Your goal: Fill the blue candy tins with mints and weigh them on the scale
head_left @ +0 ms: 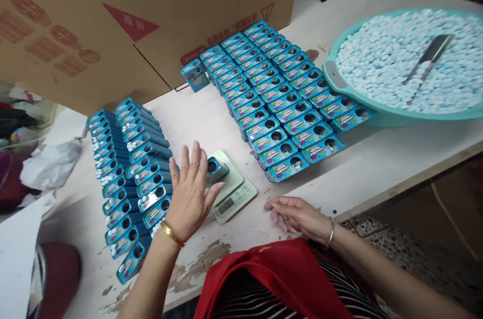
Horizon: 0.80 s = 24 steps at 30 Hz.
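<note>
A small blue candy tin (pixel 216 172) with a round hole in its top sits on a pale green kitchen scale (pixel 236 193). My left hand (pixel 190 185) is raised right beside this tin, fingers and thumb spread, and partly covers it. I cannot tell whether they touch. To the right of the scale, my right hand (pixel 300 216) rests low by the table's front edge with loosely bent fingers and nothing visible in them. Rows of blue tins (pixel 147 148) stand left of my left hand, several with white candies on top.
A large block of blue tins (pixel 271 92) stands beyond the scale. At the right, a turquoise basin (pixel 334 75) holds pale blue and white candies (pixel 377 52) with a metal scoop (pixel 433 52) on them. Behind stands a big cardboard box (pixel 151 17). One tin (pixel 194 75) stands apart near it.
</note>
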Each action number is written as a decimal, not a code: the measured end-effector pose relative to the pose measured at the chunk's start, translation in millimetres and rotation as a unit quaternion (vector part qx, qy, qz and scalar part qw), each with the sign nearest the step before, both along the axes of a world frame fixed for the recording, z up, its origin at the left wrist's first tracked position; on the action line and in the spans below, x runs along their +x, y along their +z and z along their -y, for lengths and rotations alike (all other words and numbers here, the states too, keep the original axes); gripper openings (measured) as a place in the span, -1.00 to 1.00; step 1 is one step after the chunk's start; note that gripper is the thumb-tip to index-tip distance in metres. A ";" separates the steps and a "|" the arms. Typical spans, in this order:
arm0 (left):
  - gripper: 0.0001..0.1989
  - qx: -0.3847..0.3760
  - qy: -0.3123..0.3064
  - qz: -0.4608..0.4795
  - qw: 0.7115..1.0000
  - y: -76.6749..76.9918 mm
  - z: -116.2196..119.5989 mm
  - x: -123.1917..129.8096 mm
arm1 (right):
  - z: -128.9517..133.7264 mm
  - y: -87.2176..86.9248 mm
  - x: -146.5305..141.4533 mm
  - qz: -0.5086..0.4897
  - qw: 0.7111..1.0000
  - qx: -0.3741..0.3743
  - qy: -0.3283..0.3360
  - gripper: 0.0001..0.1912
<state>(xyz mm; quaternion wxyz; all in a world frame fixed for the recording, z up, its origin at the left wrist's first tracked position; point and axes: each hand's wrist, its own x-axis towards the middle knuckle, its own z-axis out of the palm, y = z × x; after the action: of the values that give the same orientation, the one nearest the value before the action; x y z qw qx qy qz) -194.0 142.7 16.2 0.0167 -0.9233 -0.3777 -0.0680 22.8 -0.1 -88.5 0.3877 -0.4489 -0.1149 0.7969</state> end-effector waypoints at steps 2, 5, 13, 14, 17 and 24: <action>-0.29 0.001 0.003 0.028 1.000 9.6 1.3 -6.6 | -0.8 0.9 0.8 -0.001 1.000 -0.004 0.004 -0.46; -0.39 0.017 -0.005 0.065 0.998 18.2 11.5 -18.5 | -2.6 2.0 1.9 -0.005 1.000 -0.009 0.010 -0.44; -0.40 0.016 -0.012 0.002 1.000 6.3 8.2 -11.8 | -6.3 -0.2 2.4 -0.027 0.999 -0.009 0.035 -0.45; -0.41 0.015 -0.006 0.001 1.000 9.0 1.4 -10.0 | -6.4 -0.8 1.2 -0.029 0.999 -0.009 0.037 -0.44; -0.56 -0.034 -0.020 -0.010 0.999 22.6 -28.9 -6.6 | -8.1 -3.5 -3.7 -0.033 0.999 -0.007 0.040 -0.38; -0.63 -0.001 0.064 -0.025 0.998 29.7 -179.8 28.9 | -12.6 -13.9 -11.1 -0.040 0.998 0.003 0.046 -0.34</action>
<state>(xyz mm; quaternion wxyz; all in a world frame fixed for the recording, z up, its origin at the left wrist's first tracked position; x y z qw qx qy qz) -165.1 322.5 45.9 0.0292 -0.8986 -0.4357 -0.0433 11.7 12.5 -102.4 0.3560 -0.4097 -0.1227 0.8309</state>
